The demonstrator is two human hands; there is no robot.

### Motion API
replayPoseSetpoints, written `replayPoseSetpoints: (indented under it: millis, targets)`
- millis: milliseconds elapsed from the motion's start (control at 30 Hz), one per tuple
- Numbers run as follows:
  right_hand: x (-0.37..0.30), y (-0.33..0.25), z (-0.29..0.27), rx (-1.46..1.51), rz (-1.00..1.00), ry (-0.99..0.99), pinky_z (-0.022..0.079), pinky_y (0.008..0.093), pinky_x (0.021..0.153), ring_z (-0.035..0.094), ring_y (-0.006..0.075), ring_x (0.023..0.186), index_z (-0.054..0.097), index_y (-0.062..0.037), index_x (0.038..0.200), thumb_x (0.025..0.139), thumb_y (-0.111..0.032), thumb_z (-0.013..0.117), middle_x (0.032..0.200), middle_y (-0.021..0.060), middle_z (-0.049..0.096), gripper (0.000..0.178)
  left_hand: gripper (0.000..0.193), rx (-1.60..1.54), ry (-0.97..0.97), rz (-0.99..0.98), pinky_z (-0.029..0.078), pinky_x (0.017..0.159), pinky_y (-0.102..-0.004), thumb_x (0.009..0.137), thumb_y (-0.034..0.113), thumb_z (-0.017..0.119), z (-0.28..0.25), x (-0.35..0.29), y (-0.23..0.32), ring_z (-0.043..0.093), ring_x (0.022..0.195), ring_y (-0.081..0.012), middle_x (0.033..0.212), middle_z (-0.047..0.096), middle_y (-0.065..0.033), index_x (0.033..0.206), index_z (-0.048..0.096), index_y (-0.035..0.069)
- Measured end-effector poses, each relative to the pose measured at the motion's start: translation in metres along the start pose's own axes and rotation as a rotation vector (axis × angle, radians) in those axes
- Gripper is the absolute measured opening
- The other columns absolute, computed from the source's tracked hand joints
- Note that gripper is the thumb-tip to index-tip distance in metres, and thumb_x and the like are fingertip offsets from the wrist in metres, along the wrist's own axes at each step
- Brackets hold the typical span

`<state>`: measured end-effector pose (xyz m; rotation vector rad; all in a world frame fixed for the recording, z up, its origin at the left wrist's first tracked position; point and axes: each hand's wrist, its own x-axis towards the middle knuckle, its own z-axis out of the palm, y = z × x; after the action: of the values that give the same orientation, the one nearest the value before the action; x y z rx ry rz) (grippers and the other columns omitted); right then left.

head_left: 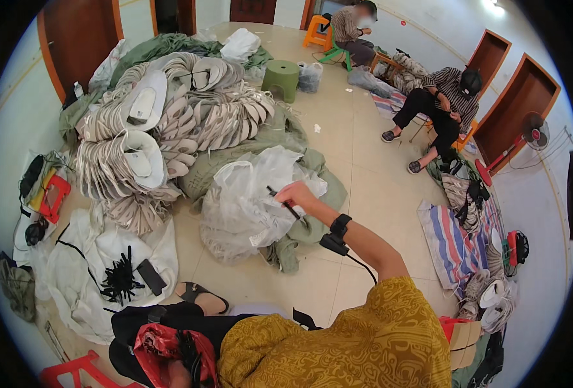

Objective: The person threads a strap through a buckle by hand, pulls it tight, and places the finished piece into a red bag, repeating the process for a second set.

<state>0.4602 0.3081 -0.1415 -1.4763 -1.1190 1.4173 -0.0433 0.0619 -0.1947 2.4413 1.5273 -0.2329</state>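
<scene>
My right hand point(297, 193) is raised out in front of me, its fingers pinched on a short, narrow black strip point(292, 210). A black band with a cable circles that wrist. Low in the view, my left hand point(178, 373) is at a red plastic bag point(154, 343) on my lap. Its fingers are mostly hidden. Dark strips point(188, 346) bunch in the bag's mouth beside it. Below my raised hand lies a crumpled clear plastic bag point(241, 207). A pile of similar black strips point(121, 278) rests on a white sack point(73, 291) to the left, beside a dark phone point(150, 277).
Stacked pale shoe pieces point(189, 116) form a big heap at left on green cloth point(322, 187). A green stool point(280, 81) stands behind it. Two other people sit at the far right, near a red fan point(506, 152) and a striped sheet point(451, 242).
</scene>
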Motion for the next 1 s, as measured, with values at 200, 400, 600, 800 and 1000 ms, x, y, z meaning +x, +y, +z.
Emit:
replayPoseSetpoints:
  millis: [200, 400, 600, 800, 1000]
  targets:
    - [-0.012, -0.004, 0.039, -0.117, -0.016, -0.185, 0.045, 0.0233, 0.048, 0.055, 0.0128, 0.050, 0.063, 0.0026, 0.072, 0.062, -0.009, 0.064, 0.061, 0.0069, 0.058, 0.016, 0.024, -0.049, 0.042, 0.023, 0.041, 0.071, -0.0393, 0.071, 0.008, 0.043, -0.011, 0.016, 0.007, 0.054, 0.073, -0.0315, 0.077, 0.058, -0.0178, 0.087, 0.059, 0.000]
    - [-0.031, -0.015, 0.069, -0.203, -0.075, -0.315, 0.039, 0.0212, 0.042, 0.049, 0.0079, 0.044, 0.064, 0.0005, 0.068, 0.058, -0.010, 0.064, 0.054, 0.0040, 0.056, 0.014, 0.024, -0.106, 0.072, 0.038, 0.041, 0.071, -0.0393, 0.071, 0.008, 0.043, -0.020, 0.030, 0.016, 0.054, 0.073, -0.0317, 0.077, 0.058, -0.0181, 0.088, 0.058, 0.000]
    - [-0.040, -0.021, 0.087, -0.254, -0.066, -0.426, 0.037, 0.0202, 0.043, 0.046, 0.0067, 0.044, 0.063, 0.0017, 0.069, 0.058, -0.010, 0.065, 0.056, 0.0028, 0.057, 0.017, 0.025, -0.167, 0.106, 0.059, 0.041, 0.070, -0.0393, 0.071, 0.008, 0.043, -0.032, 0.054, 0.025, 0.054, 0.073, -0.0319, 0.077, 0.058, -0.0183, 0.088, 0.058, 0.000]
    - [-0.044, -0.034, 0.110, -0.345, -0.121, -0.501, 0.037, 0.0206, 0.043, 0.046, 0.0068, 0.044, 0.063, 0.0028, 0.071, 0.057, -0.010, 0.064, 0.057, 0.0039, 0.057, 0.019, 0.025, -0.224, 0.134, 0.070, 0.042, 0.070, -0.0394, 0.071, 0.007, 0.043, -0.049, 0.076, 0.032, 0.054, 0.073, -0.0322, 0.078, 0.057, -0.0186, 0.089, 0.058, 0.000]
    - [-0.055, -0.046, 0.147, -0.311, -0.201, -0.585, 0.038, 0.0214, 0.044, 0.048, 0.0074, 0.047, 0.063, 0.0029, 0.072, 0.057, -0.008, 0.063, 0.058, 0.0047, 0.058, 0.018, 0.025, -0.302, 0.147, -0.017, 0.042, 0.069, -0.0394, 0.071, 0.007, 0.043, -0.055, 0.057, 0.043, 0.054, 0.073, -0.0324, 0.078, 0.057, -0.0188, 0.090, 0.058, 0.000]
